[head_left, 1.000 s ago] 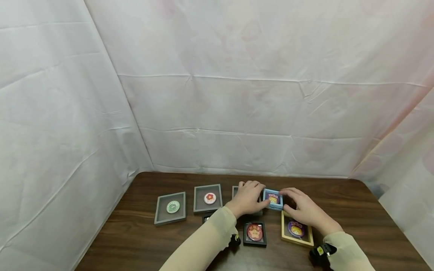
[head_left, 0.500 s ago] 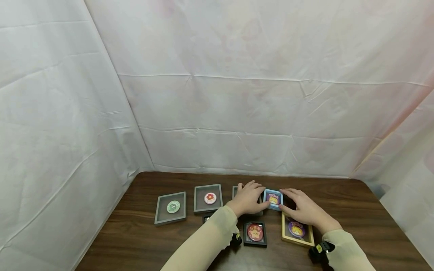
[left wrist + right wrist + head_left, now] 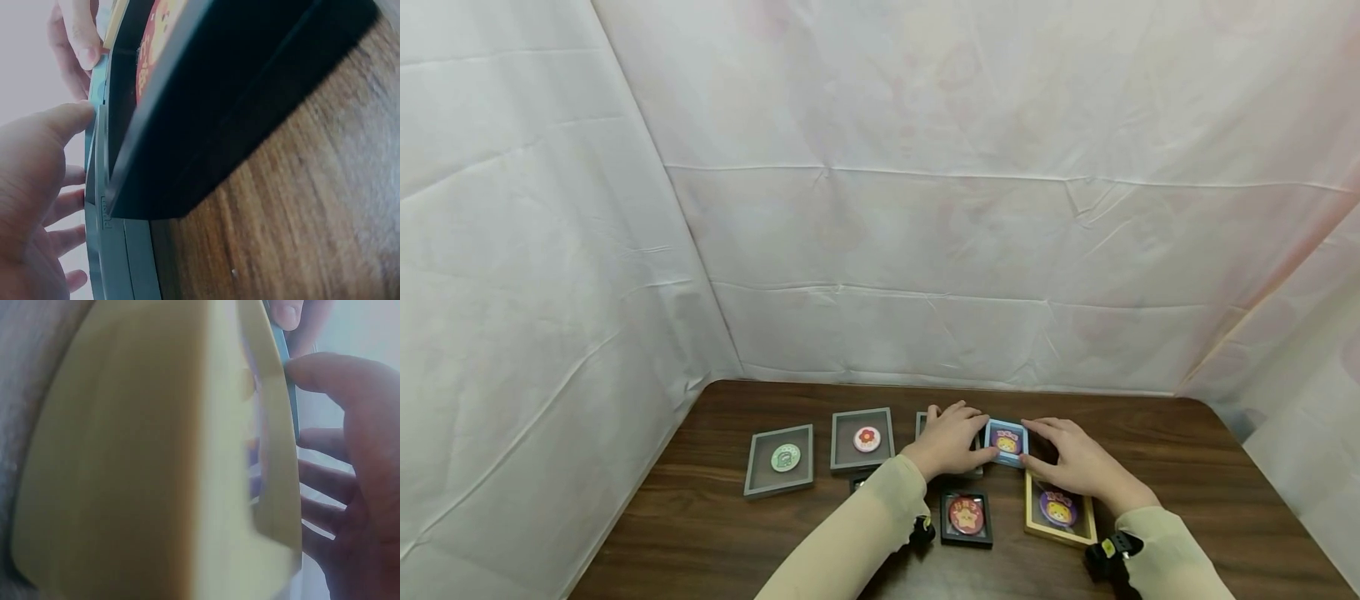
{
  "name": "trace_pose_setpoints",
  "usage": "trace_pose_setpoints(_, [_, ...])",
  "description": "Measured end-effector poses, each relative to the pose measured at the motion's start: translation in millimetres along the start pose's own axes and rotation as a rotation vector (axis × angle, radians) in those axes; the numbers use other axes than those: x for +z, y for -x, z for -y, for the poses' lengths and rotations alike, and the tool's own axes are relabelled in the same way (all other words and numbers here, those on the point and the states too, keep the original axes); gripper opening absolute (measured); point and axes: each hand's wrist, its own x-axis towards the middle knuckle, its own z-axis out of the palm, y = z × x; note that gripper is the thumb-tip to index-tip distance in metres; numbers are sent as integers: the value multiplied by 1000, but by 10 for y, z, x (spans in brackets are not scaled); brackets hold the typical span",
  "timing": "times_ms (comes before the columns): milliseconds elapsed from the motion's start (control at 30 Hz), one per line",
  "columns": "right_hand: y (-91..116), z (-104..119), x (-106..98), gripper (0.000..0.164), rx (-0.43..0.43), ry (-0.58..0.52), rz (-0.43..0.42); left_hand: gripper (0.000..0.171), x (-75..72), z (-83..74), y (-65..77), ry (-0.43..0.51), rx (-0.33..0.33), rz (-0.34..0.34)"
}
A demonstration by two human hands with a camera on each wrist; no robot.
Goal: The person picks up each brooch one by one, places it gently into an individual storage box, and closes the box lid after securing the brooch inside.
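A small light-blue display frame [image 3: 1006, 461] with a purple bear badge [image 3: 1008, 442] inside lies at the back of the table, between the two hands. My left hand [image 3: 946, 443] holds its left side, thumb at the near corner and index finger at the far one. On the opposite side, my right hand [image 3: 1072, 463] grips the frame with thumb and index finger at the right corners. In both wrist views the other fingers are spread. Below the left hand a grey frame [image 3: 919, 425] is largely covered.
A yellow frame [image 3: 1057, 534] with a similar bear badge lies below the right hand. A black frame [image 3: 966, 541] with a red badge sits nearer the front. Two grey frames, with a flower badge [image 3: 867, 439] and a green badge [image 3: 786, 457], lie left. Another black frame [image 3: 856, 484] hides under the left forearm.
My right thumb has shifted left onto the blue frame's near right corner. The blue frame's front side looks thinner and its top face fuller than a second ago. The left hand has barely moved.
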Motion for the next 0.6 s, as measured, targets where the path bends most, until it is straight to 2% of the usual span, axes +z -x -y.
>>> trace_pose_setpoints(600, [5, -45, 2, 69, -11, -15, 19, 69, 3, 8, -13, -9, 1, 28])
